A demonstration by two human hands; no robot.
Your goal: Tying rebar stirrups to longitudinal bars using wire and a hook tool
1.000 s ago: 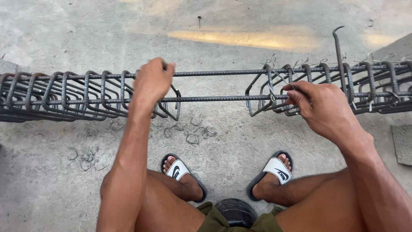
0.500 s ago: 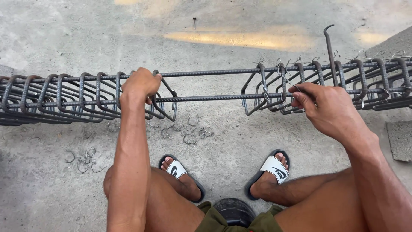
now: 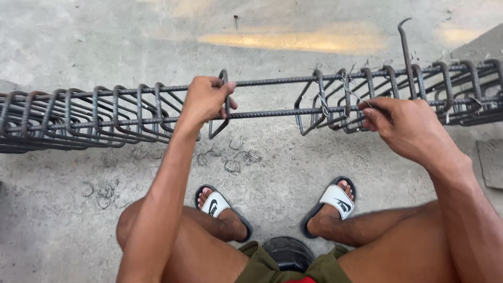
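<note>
Here, seated over a rebar cage (image 3: 272,97) lying along the concrete floor (image 3: 78,31). Left hand (image 3: 206,99) clenched on a single stirrup (image 3: 224,107), fingers wrapped round its top corner, the loop tilted and standing alone in the open gap of the cage. Behind that grip, toward the arm's outer side, a packed bunch of stirrups (image 3: 89,118) hangs on the long bars. Right hand (image 3: 406,126) pinches a thin tie wire (image 3: 356,97) between thumb and fingertips, just beside the spaced stirrups (image 3: 335,102) on that side; the wire runs up from the grip toward the upper bar. A hooked tying tool (image 3: 406,55) stands upright just beyond the right hand, not held. Judgement: the step in hand looks like setting the single stirrup at its spacing; doing it well likely means squaring the loop to both long bars before letting go, keeping it plumb, not tilted, and holding it steady with the left grip while the wire goes round the crossing. Scraps of bent wire (image 3: 230,160) lie on the floor below the left grip, near the sandalled feet (image 3: 335,199)
</note>
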